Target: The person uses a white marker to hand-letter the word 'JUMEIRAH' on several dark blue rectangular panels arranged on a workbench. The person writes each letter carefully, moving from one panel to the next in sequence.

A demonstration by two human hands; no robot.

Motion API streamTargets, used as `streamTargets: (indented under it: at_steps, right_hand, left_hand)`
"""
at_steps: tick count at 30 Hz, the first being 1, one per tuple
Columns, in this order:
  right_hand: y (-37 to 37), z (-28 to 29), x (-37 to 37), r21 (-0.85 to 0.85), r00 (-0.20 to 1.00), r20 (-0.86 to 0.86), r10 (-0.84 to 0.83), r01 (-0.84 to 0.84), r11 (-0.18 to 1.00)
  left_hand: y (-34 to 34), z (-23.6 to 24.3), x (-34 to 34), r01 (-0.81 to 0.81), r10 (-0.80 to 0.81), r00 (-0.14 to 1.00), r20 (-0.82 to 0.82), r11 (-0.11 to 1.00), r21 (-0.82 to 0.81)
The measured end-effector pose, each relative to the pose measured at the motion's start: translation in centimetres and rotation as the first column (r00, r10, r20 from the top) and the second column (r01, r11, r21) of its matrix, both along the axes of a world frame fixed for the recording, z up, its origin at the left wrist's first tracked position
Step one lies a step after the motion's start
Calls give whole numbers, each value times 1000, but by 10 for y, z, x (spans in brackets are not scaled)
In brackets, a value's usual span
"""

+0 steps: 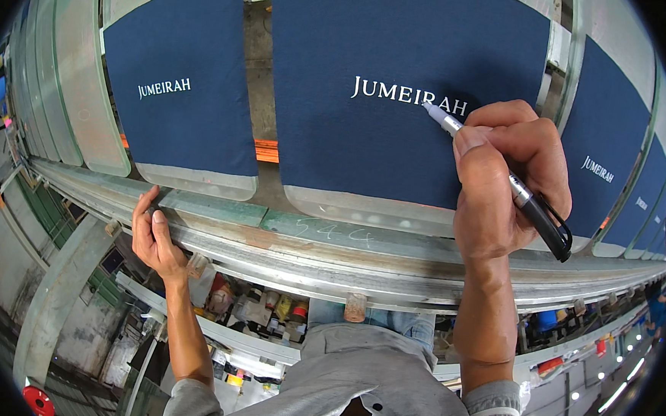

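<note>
My right hand (506,177) grips a slim pen (528,201) with a black, clipped rear end, a silver middle and a pale front. Its tip meets, or hovers just over, the white printed lettering (390,92) on the middle navy fabric panel (352,148); I cannot tell which. That panel lies flat on a clear, round-cornered board (363,212). Lower left, my left hand (156,239) rests by the long metal rail (203,210), index finger stretched and the others loosely bent. Just above it lies another navy panel (178,126) with smaller white lettering.
More navy panels (601,125) with white print line up to the right. Bare glassy boards (78,78) stand at the left. An orange strip (266,150) shows in the gap between boards. Under the rail, a shelf holds assorted bottles and jars (266,311).
</note>
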State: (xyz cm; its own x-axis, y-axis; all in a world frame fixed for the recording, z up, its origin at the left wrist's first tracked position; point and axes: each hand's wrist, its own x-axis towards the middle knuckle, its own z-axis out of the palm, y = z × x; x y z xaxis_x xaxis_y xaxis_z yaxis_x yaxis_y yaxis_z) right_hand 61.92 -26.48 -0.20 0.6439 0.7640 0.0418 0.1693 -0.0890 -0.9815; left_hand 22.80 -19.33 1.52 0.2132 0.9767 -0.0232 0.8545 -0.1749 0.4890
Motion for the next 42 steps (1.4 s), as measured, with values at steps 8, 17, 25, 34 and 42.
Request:
streamTargets:
  at_steps: [8, 17, 25, 34, 42]
  right_hand:
    - [3, -7, 3, 56, 991, 108, 74, -80, 995]
    - [4, -8, 4, 64, 986, 144, 83, -93, 994]
    - [3, -7, 4, 43, 989, 119, 82, -88, 995]
    - [4, -7, 4, 31, 987, 140, 77, -82, 996]
    - [3, -6, 2, 18, 994, 86, 64, -66, 998]
  left_hand:
    - [0, 2, 3, -3, 3, 1000, -23, 1000, -2]
    - [0, 2, 3, -2, 2, 1000, -17, 1000, -8]
    - [1, 1, 4, 7, -7, 1000, -15, 1000, 7]
    - [1, 0, 0, -10, 10, 1000, -8, 1000, -3]
    - [1, 0, 2, 0, 0, 1000, -16, 1000, 6]
